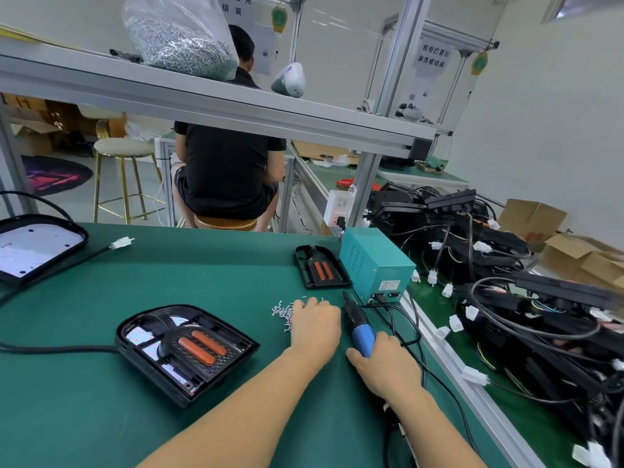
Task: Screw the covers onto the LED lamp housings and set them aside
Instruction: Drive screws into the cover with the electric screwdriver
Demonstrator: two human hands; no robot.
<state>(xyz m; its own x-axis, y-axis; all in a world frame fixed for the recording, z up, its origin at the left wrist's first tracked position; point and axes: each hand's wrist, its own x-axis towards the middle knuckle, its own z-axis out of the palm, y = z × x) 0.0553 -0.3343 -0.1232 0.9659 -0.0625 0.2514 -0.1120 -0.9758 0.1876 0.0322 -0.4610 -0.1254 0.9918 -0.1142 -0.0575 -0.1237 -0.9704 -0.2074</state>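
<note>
The left hand [315,324] rests, fingers curled, on the screw pile [283,311] on the green tabletop [209,265]; whether it pinches a screw cannot be told. The right hand [388,366] grips the blue screwdriver [359,327]. The housing [187,351], cover on, lies left of both hands.

Likely factory assembly line, green workbench [169,271], screw bag [179,35]

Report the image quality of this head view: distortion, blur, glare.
Head view: wide-angle lens bends the aluminium shelf rail and tilts the scene; the black cable-and-housing pile smears toward the right edge; soft even light, faint shadows; mild glare on the clear plastic bag of screws; both hands and the green mat stay sharp.
</note>
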